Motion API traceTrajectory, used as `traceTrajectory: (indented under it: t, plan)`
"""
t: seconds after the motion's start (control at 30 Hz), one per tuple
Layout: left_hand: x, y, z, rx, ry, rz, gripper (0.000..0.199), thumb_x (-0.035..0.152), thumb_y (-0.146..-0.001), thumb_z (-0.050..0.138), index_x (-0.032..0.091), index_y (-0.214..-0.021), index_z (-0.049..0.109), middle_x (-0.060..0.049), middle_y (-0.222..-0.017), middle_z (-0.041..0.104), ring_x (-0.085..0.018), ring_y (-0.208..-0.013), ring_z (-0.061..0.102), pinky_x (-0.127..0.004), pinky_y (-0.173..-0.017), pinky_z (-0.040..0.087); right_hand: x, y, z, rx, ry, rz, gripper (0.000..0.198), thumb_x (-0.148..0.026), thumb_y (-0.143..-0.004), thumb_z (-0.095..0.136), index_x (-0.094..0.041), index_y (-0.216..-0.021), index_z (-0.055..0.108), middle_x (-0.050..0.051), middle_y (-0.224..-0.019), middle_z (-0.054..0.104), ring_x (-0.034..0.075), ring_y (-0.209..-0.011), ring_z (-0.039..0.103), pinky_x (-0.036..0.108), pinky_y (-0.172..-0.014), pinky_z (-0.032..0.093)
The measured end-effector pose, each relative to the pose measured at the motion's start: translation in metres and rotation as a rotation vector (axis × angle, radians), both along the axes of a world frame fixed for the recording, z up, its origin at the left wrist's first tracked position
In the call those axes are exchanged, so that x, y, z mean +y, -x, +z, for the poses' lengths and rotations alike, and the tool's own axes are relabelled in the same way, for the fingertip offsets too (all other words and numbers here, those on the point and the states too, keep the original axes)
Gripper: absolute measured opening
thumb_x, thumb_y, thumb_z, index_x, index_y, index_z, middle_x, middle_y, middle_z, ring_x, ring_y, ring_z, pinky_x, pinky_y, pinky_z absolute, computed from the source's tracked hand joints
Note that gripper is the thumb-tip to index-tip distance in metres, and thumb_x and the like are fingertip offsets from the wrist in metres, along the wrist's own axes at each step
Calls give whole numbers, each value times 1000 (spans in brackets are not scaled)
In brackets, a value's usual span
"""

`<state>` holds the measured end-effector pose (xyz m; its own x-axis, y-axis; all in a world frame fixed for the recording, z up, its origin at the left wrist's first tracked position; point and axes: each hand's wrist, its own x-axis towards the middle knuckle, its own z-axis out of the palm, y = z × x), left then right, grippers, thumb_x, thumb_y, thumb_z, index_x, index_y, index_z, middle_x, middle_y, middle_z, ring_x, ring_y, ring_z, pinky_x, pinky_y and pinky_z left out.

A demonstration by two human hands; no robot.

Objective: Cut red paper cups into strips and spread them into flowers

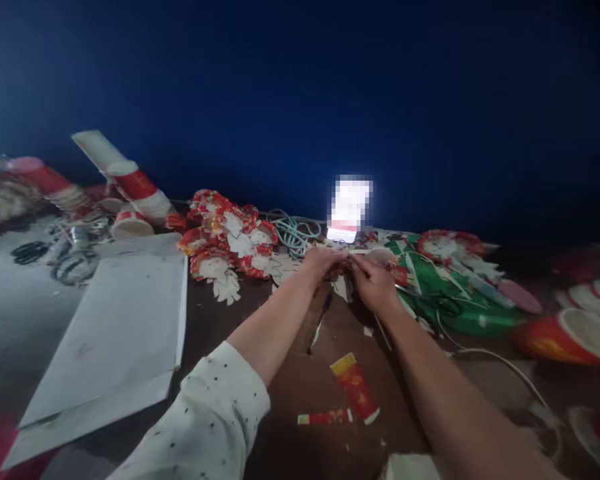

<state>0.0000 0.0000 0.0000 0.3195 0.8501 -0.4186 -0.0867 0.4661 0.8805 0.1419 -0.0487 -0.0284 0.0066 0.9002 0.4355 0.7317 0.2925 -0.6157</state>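
Note:
My left hand [324,262] and my right hand [375,281] meet at the far side of the brown table, with the fingers of both closed. Something small and pale seems to lie between the fingertips, too blurred to name. Just beyond them stands a lit phone screen [349,210], its picture pixelated. A pen [320,325] lies on the table below my left hand. White paper scraps [343,288] lie under the hands.
Red and white cut paper pieces [235,233] and a pale blue cord [295,232] lie left of the hands. White sheets [125,320] and paper cups [135,180] are farther left. Green material [460,313], a white cable [510,363] and a red cup [545,340] lie right.

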Motion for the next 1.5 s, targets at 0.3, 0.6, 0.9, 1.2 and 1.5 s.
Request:
traceTrajectory:
  t: [0.3, 0.6, 0.9, 1.2, 1.5]
  plan:
    - [-2, 0, 2, -57, 34, -41, 14, 21, -84, 59, 13, -73, 60, 0, -65, 58, -4, -53, 52, -13, -51, 41, -1, -2, 0, 124, 31, 2, 40, -42, -87, 49, -19, -111, 71, 10, -112, 70, 26, -106, 64, 43, -95, 48]
    - [-2, -1, 1, -65, 18, 26, 15, 18, -82, 61, 13, -67, 62, 0, -63, 58, -4, -53, 53, -13, -56, 44, 0, -1, -1, -25, -35, 13, 40, -36, -88, 45, -15, -111, 70, 15, -103, 70, 27, -98, 64, 43, -89, 50]
    - [-3, -3, 1, -92, 20, 60, 11, 17, -82, 61, 13, -73, 64, -1, -67, 62, -5, -57, 57, -13, -60, 47, 1, -1, -2, -10, 12, 15, 42, -37, -88, 44, -15, -115, 68, 13, -99, 69, 27, -95, 63, 43, -86, 50]
    - [-4, -4, 4, -36, 8, 55, 13, 18, -82, 62, 12, -71, 62, 0, -66, 60, -4, -55, 55, -12, -54, 44, -2, 0, 3, -151, -62, 35, 36, -27, -88, 42, -17, -111, 67, 14, -95, 66, 26, -91, 61, 41, -83, 50]
    - [-2, -5, 4, -5, 1, 47, 13, 17, -80, 62, 11, -69, 60, 0, -65, 59, -3, -52, 52, -13, -52, 42, -5, 8, 5, -102, -57, -16, 37, -30, -88, 42, -15, -109, 68, 15, -98, 68, 27, -94, 62, 43, -86, 49]
